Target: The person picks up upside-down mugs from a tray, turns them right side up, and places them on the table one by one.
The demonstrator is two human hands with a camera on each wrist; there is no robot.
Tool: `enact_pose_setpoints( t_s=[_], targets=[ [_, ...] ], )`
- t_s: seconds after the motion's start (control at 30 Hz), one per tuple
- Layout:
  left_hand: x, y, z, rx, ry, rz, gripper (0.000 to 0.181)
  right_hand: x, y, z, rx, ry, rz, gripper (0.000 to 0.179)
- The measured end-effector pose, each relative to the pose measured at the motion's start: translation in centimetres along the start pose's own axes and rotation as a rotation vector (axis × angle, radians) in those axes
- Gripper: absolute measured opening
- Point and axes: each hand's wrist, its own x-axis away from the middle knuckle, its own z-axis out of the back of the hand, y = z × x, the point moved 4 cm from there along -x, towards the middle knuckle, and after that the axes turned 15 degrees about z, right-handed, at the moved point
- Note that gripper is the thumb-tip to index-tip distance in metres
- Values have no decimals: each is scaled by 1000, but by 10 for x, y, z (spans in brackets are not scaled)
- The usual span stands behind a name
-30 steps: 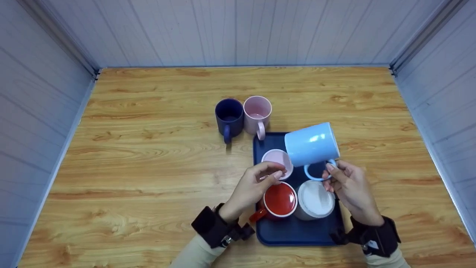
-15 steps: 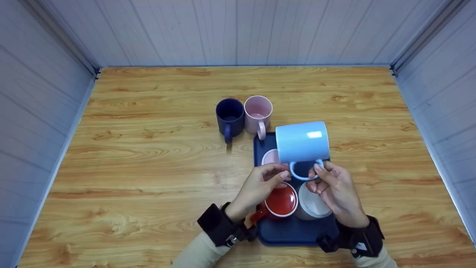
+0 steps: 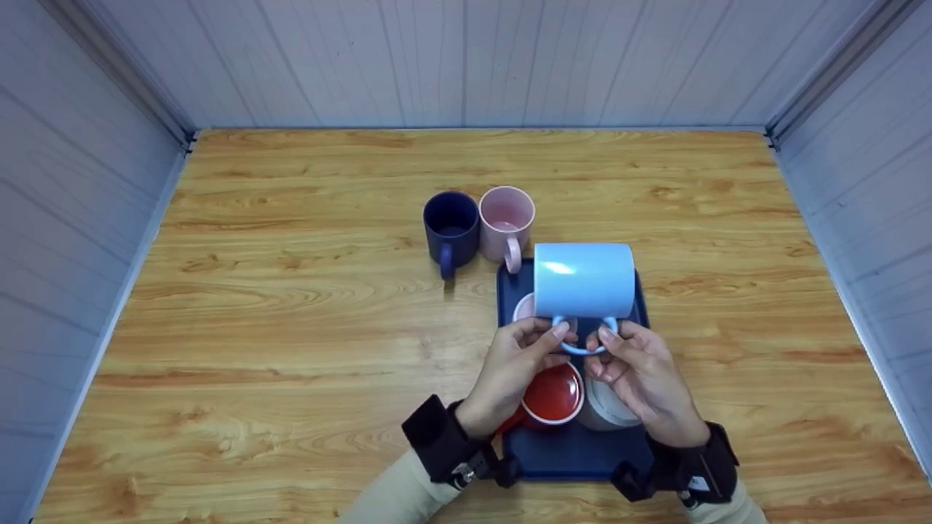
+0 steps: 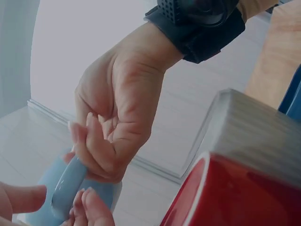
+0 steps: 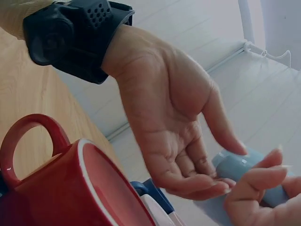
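Note:
A light blue mug [image 3: 582,280] lies on its side in the air above the dark blue tray [image 3: 561,462], its handle turned toward me. My right hand [image 3: 648,382] pinches the right end of that handle between thumb and fingers. At the handle's left end, my left hand [image 3: 513,371] has its thumb in front and its fingers behind. In the left wrist view the handle [image 4: 68,188] stands between my left thumb and fingers. Below my hands on the tray are a red mug [image 3: 553,394] and a whitish-grey cup [image 3: 608,407], partly covered by my right hand.
A pale pink cup [image 3: 523,306] on the tray is mostly hidden behind the blue mug and left hand. Beyond the tray, a navy mug [image 3: 451,225] and a pink mug [image 3: 507,218] stand side by side on the wooden table [image 3: 291,327]. Panels enclose the table.
My right hand has moved left with the light blue mug, which has turned level. Its handle has come between my left thumb and fingers. The standing mugs have stayed put.

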Motion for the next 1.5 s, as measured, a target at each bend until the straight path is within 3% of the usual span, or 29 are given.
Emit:
enact_pose_setpoints(
  t_s=[0.17,0.4,0.63,0.93,1.5],
  targets=[
    [0,-1,2,16,37,-10,19,-1,1,2,73,40,-35,18],
    [1,-3,3,32,58,-2,17,0,3,3,103,-4,-67,21],
    [0,-6,2,123,35,36,10,3,4,6,219,-20,-72,18],
    [2,-7,0,185,-16,49,8,6,5,11,359,60,-129,12],
    [6,0,-4,211,-115,-20,7,4,8,8,363,-91,-160,17]
  ],
)
